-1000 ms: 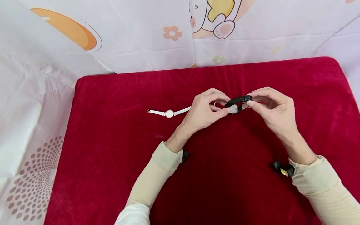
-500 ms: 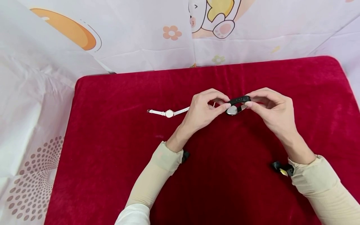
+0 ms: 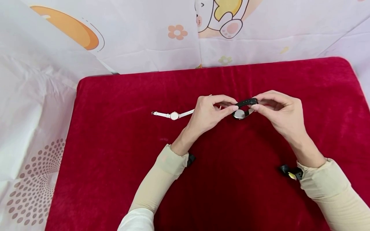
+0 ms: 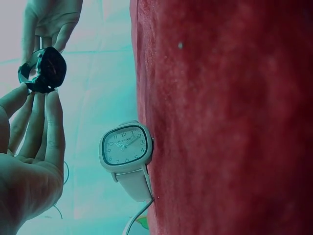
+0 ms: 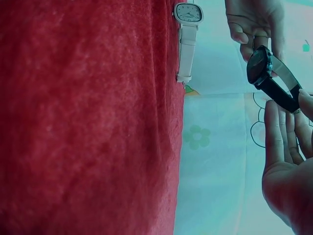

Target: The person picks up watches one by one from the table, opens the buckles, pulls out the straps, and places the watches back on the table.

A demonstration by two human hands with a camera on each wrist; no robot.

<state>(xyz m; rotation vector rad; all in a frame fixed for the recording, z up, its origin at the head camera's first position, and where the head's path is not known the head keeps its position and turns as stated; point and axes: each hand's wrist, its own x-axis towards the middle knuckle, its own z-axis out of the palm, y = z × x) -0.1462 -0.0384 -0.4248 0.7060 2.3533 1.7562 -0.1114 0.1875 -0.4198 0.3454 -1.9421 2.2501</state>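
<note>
Between my two hands a black wristwatch (image 3: 248, 101) is held above the table, its strap bent into a loop and the silvery case back towards me. My left hand (image 3: 212, 112) pinches it at the left, thumb at the strap beside the case. With thumb and fingers, my right hand (image 3: 281, 112) pinches the strap's right end. The dark dial (image 4: 53, 67) faces away from me, seen in the left wrist view. A white-strapped watch with a round dial (image 3: 174, 115) lies flat to the left.
A squarish pale watch (image 4: 124, 144) rests on the red cloth (image 3: 115, 154); in the head view my left hand mostly hides it. Behind the table hangs a printed white curtain (image 3: 130, 38). Dark wrist-worn devices (image 3: 292, 172) show near both sleeves.
My left thumb has moved off the case back up to the strap, so more of the silvery back shows. The right hand has shifted slightly left; both still hold the black wristwatch.
</note>
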